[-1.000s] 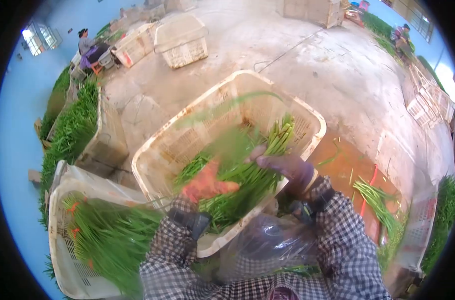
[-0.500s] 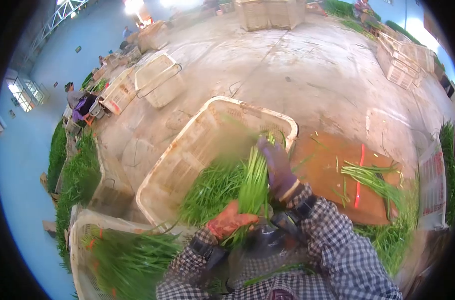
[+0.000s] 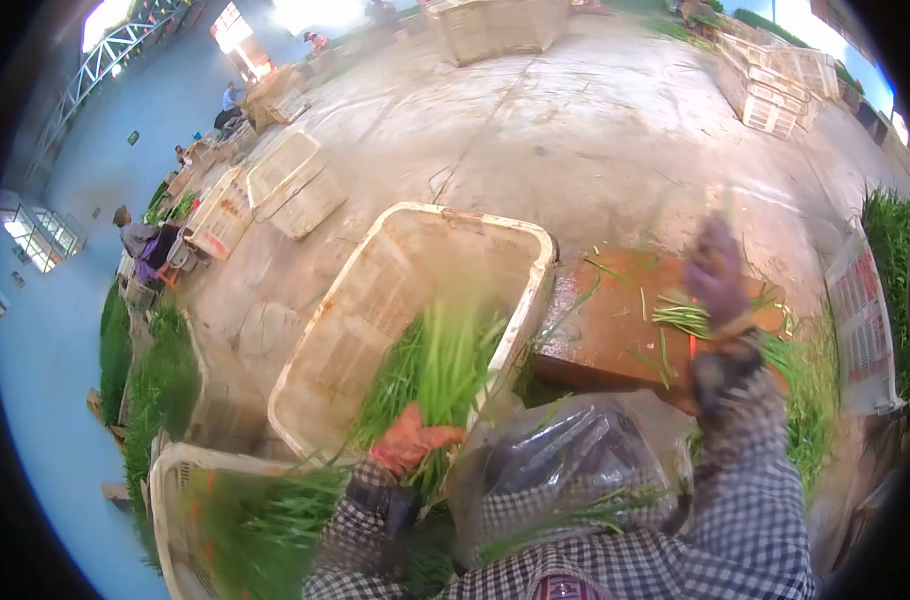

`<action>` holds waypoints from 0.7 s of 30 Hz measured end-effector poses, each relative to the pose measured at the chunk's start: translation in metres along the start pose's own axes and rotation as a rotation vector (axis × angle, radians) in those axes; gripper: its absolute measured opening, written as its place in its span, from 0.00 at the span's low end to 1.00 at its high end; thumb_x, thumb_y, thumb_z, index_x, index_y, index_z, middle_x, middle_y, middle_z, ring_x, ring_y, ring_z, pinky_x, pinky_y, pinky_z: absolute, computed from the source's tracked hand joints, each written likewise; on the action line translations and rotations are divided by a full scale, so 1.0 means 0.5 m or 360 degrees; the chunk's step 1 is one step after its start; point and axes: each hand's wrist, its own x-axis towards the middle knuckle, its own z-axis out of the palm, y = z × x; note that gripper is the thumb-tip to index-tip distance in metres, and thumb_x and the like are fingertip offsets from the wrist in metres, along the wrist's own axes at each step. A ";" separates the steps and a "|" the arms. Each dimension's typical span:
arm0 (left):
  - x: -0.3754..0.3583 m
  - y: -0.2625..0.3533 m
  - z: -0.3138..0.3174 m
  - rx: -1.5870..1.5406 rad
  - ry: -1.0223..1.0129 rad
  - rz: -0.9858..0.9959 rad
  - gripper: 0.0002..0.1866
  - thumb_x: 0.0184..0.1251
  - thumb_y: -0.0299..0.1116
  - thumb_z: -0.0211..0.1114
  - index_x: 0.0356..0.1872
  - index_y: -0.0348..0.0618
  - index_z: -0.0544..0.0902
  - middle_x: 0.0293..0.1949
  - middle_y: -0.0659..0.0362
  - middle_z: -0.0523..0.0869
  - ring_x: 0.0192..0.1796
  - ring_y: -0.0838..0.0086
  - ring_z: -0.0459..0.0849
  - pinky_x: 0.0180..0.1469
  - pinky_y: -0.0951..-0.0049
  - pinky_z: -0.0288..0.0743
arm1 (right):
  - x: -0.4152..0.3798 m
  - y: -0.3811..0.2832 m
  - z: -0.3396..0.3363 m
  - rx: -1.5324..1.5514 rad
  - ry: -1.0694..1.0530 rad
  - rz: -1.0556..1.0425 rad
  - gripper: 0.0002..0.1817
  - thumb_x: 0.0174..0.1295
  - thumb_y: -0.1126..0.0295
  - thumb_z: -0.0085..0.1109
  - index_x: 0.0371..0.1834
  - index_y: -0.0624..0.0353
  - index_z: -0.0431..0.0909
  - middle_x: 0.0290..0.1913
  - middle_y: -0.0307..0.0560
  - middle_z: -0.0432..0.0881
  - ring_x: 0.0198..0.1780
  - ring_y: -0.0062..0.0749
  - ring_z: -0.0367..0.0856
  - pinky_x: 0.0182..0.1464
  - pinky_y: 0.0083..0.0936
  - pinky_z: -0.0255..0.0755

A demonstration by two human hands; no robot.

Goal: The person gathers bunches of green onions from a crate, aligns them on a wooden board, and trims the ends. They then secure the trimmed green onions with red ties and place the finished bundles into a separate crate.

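My left hand point(image 3: 407, 440), in an orange glove, is closed around the lower part of a bunch of long green stalks point(image 3: 445, 370), which look like chives. The bunch stands upright, its top blurred, over the near end of a rust-stained white plastic crate point(image 3: 320, 345). More cut greens point(image 3: 385, 385) lie in the crate beside it. My right hand point(image 3: 717, 272), in a purple glove, is smeared by motion above a brown board point(image 3: 605, 325). Loose stalks point(image 3: 680, 315) lie on the board near it. Whether this hand holds anything does not show.
A second crate point(image 3: 165, 500) full of greens stands at lower left. A clear plastic apron point(image 3: 575, 450) covers my lap. Greens point(image 3: 810, 400) are heaped right of the board, near another crate point(image 3: 863, 320). A seated person point(image 3: 145, 240) and stacked crates point(image 3: 295, 185) are farther off.
My right hand has left the top of the bunch and swung right over the board. The left hand still grips the bunch. The camera view has shifted slightly.
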 end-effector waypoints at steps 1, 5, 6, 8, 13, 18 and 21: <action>0.000 0.002 -0.008 -0.0030 0.0025 0.0015 0.26 0.55 0.28 0.69 0.57 0.39 0.74 0.45 0.60 0.82 0.43 0.76 0.79 0.44 0.73 0.74 | -0.032 0.029 -0.095 -0.0058 -0.0158 -0.0030 0.17 0.48 0.73 0.60 0.43 0.63 0.75 0.53 0.59 0.75 0.56 0.59 0.71 0.60 0.47 0.64; -0.005 0.016 -0.005 -0.0070 0.0162 0.0116 0.28 0.55 0.29 0.68 0.59 0.39 0.73 0.48 0.61 0.81 0.48 0.74 0.78 0.49 0.73 0.74 | -0.198 -0.003 -0.414 0.0551 -0.1627 0.1265 0.19 0.56 0.60 0.59 0.46 0.62 0.78 0.48 0.58 0.80 0.51 0.46 0.78 0.52 0.36 0.71; -0.002 0.017 -0.003 -0.0041 0.0159 0.0187 0.28 0.54 0.29 0.68 0.59 0.39 0.73 0.48 0.61 0.81 0.48 0.74 0.78 0.49 0.72 0.74 | -0.238 -0.035 -0.462 0.0508 -0.2039 0.1356 0.20 0.58 0.57 0.59 0.46 0.62 0.79 0.47 0.58 0.81 0.50 0.43 0.79 0.50 0.34 0.73; -0.005 0.021 0.015 0.0134 0.0279 0.0155 0.24 0.54 0.28 0.67 0.55 0.40 0.76 0.45 0.60 0.82 0.45 0.74 0.80 0.47 0.73 0.74 | -0.240 -0.150 -0.484 -0.0091 -0.2728 0.1275 0.27 0.56 0.50 0.63 0.48 0.62 0.80 0.47 0.59 0.82 0.53 0.44 0.79 0.55 0.35 0.72; 0.022 0.016 0.057 0.0505 0.0142 0.0343 0.18 0.56 0.29 0.67 0.49 0.40 0.79 0.37 0.61 0.83 0.38 0.76 0.80 0.41 0.73 0.74 | -0.105 -0.250 -0.384 0.0705 -0.1589 0.1586 0.38 0.52 0.57 0.68 0.64 0.62 0.67 0.59 0.58 0.75 0.61 0.45 0.74 0.62 0.35 0.65; 0.019 0.016 0.125 0.0510 -0.0036 0.0390 0.17 0.58 0.29 0.68 0.49 0.40 0.78 0.40 0.60 0.84 0.41 0.77 0.81 0.43 0.74 0.75 | 0.021 -0.377 -0.123 0.2361 -0.1388 0.1892 0.54 0.52 0.69 0.70 0.75 0.58 0.39 0.65 0.62 0.66 0.62 0.39 0.71 0.60 0.31 0.71; 0.004 0.033 0.168 0.0359 -0.0079 0.0346 0.22 0.57 0.26 0.69 0.54 0.37 0.75 0.45 0.58 0.83 0.47 0.76 0.80 0.50 0.73 0.75 | 0.031 -0.459 -0.010 0.2331 -0.1380 0.1624 0.40 0.55 0.65 0.67 0.68 0.61 0.55 0.43 0.53 0.79 0.39 0.29 0.79 0.40 0.25 0.75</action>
